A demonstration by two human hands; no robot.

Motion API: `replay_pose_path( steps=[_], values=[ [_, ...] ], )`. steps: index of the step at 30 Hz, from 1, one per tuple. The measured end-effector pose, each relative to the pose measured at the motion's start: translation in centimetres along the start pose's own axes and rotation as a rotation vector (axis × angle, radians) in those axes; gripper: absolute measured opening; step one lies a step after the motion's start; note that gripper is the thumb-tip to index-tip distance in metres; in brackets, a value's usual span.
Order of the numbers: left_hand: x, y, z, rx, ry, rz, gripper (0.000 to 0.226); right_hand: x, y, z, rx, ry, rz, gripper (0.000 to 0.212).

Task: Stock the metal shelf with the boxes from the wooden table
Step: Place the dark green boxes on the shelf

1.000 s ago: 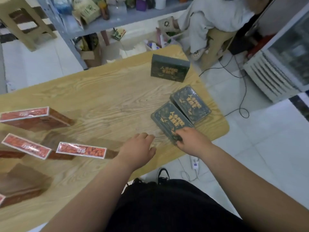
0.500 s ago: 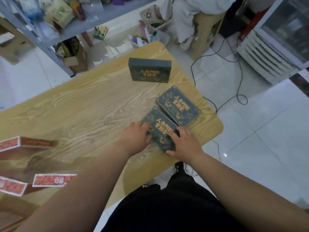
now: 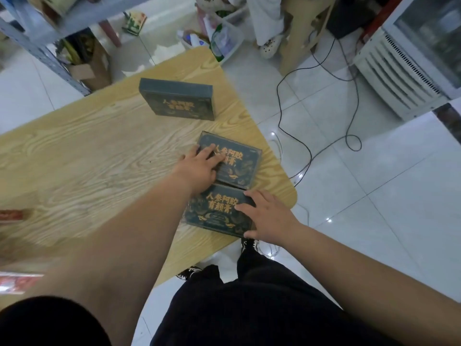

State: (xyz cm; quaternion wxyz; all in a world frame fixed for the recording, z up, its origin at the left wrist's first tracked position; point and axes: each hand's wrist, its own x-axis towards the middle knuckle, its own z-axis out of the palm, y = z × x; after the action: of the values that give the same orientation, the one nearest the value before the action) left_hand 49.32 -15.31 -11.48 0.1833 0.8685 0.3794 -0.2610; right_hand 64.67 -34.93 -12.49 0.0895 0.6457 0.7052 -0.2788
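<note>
Wood-grain bench [image 3: 87,158] runs across the left of the view, its rounded corner at the right; one dark green box [image 3: 178,101] stands upright near the far edge; close to that corner the far flat box [image 3: 239,163] lies face up, touching the near flat box [image 3: 214,213] edge to edge; at the left edge, a red box [image 3: 11,216] and a second red box [image 3: 17,282], both blurred.

Both bare forearms reach toward the wooden table's [image 3: 87,158] near right corner. The left hand [image 3: 202,168] lies palm down, fingers spread straight; the right hand [image 3: 268,218], nearer the edge, lies flat with fingers pointing left.
</note>
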Motion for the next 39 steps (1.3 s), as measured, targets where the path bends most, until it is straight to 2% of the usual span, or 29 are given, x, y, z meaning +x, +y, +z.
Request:
replay_pose_path(
  steps=[7, 10, 15, 22, 25, 32, 34, 36, 39],
  values=[
    [-3.7, -3.6, 3.5, -0.174, 0.048, -0.232, 0.063, 0.9, 3.2, -1.5, -0.005, -0.074, -0.073, 0.080],
    [-5.7, -4.6, 4.8, -0.185, 0.063, -0.276, 0.064, 1.4, 3.7, -2.5, 0.014, -0.126, -0.064, 0.078],
    [-9.1, -7.1, 7.1, -0.238, 0.078, -0.359, 0.065, 2.4, 2.9, -3.3, 0.155, -0.144, 0.038, 0.060],
    [-13.8, -10.2, 10.9, -0.391, 0.103, -0.474, 0.070, 4.5, -0.7, -1.5, 0.314, -0.089, 0.307, 0.106],
    [-15.3, -10.6, 12.1, -0.373, 0.102, -0.468, 0.072, 4.9, -0.8, -2.3, 0.436, 0.021, 0.376, 0.124],
    [-16.1, -12.2, 12.4, -0.416, 0.152, -0.395, 0.063, 6.9, -0.3, -3.7, 0.513, 0.060, 0.633, 0.119],
    [-15.9, -12.1, 11.8, -0.526, 0.264, -0.455, 0.054, 7.5, -0.6, -4.0, 0.536, 0.087, 0.677, 0.114],
    [-15.6, -12.2, 10.9, -0.825, 0.360, -0.629, 0.057, 8.2, -1.1, -4.2, 0.550, 0.109, 0.681, 0.110],
    [-15.0, -12.6, 10.5, -1.266, 0.358, -0.795, 0.070, 9.3, -1.8, -4.2, 0.588, 0.127, 0.679, 0.106]
  ],
)
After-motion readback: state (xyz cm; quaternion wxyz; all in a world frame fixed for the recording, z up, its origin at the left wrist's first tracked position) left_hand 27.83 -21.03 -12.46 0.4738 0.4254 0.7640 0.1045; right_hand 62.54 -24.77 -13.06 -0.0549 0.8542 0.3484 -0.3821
